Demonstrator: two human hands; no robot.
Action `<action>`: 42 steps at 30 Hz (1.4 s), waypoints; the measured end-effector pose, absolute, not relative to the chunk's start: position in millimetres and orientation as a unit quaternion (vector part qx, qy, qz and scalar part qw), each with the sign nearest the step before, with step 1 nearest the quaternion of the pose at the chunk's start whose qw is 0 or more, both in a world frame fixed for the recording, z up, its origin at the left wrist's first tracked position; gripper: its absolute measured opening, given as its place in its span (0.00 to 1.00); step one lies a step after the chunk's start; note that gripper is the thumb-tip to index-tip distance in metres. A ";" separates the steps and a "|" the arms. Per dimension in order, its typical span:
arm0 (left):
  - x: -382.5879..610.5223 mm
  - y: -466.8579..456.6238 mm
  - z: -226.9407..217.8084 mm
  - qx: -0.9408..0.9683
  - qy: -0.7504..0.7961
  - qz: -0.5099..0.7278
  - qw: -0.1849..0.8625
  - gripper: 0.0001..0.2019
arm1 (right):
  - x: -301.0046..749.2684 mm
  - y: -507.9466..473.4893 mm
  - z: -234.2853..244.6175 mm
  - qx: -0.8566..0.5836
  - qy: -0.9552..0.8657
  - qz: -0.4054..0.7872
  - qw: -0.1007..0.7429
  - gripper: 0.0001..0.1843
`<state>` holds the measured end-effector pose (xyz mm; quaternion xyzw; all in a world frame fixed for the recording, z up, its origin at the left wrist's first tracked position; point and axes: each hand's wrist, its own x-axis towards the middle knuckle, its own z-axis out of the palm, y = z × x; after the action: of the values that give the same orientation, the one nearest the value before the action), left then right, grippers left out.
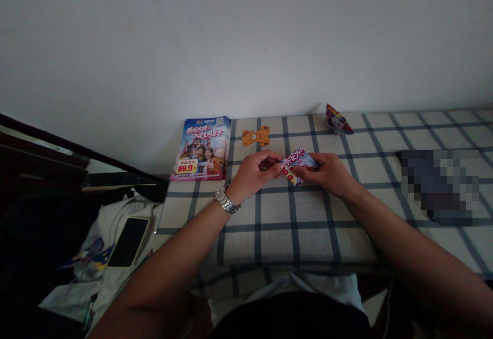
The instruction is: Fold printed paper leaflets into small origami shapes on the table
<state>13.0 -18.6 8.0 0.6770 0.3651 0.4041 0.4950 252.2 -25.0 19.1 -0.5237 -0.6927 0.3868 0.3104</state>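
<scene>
Between my hands is a folded paper flyer (296, 163), printed in pink, blue and yellow and creased into a small compact shape. My left hand (257, 170), with a silver watch (227, 200) on its wrist, pinches the flyer's left edge with thumb and fingertips. On the other side my right hand (327, 170) grips the flyer, its thumb across the front. Further back, near the wall, a folded paper piece (338, 121) of similar print stands on the checked cloth. Left of my hands lies a stack of flyers (202, 149) marked 89.9.
A grey-and-white checked cloth (262, 241) covers the surface, which meets a pale wall (246, 41). An orange bear cutout (256, 136) lies beside the stack. At lower left, a phone (129, 241) rests on white bags. A blurred dark object (441, 187) sits at right.
</scene>
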 end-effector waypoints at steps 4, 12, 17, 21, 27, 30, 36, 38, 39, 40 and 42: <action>13.4 -19.6 9.6 0.674 0.373 0.412 0.487 0.10 | 251.3 -24.7 19.3 -0.526 -0.684 0.394 0.317 0.21; 15.6 -20.8 10.6 0.631 0.367 0.456 0.509 0.11 | 253.0 -23.2 14.7 -0.505 -0.647 0.461 0.336 0.22; 15.2 -21.2 11.1 0.625 0.366 0.473 0.502 0.13 | 250.0 -24.5 15.9 -0.484 -0.593 0.536 0.356 0.21; 14.8 -19.9 9.4 0.623 0.363 0.480 0.499 0.13 | 247.9 -26.1 18.7 -0.475 -0.585 0.555 0.352 0.19; 16.8 -20.4 7.8 0.612 0.362 0.472 0.522 0.12 | 250.0 -25.7 19.8 -0.497 -0.626 0.499 0.335 0.20; 17.4 -21.4 9.0 0.614 0.364 0.467 0.522 0.11 | 252.6 -24.2 15.7 -0.503 -0.631 0.487 0.334 0.20; 16.2 -19.9 8.6 0.626 0.360 0.443 0.532 0.12 | 256.0 -21.6 6.5 -0.513 -0.638 0.467 0.335 0.21; 16.0 -19.1 8.2 0.628 0.360 0.437 0.534 0.12 | 254.8 -21.7 5.6 -0.514 -0.627 0.466 0.354 0.21; 16.0 -18.9 8.2 0.627 0.358 0.438 0.536 0.12 | 253.8 -22.0 6.0 -0.512 -0.621 0.470 0.362 0.21; 16.1 -18.9 8.4 0.624 0.356 0.442 0.537 0.12 | 252.7 -22.4 6.9 -0.508 -0.617 0.478 0.364 0.21; 16.4 -19.5 8.9 0.614 0.355 0.452 0.541 0.12 | 250.3 -23.4 10.0 -0.494 -0.612 0.494 0.370 0.20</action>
<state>16.4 -19.5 8.9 0.6141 0.3548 0.4524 0.5407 250.3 -23.4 10.0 -0.4938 -0.6124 0.4939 0.3704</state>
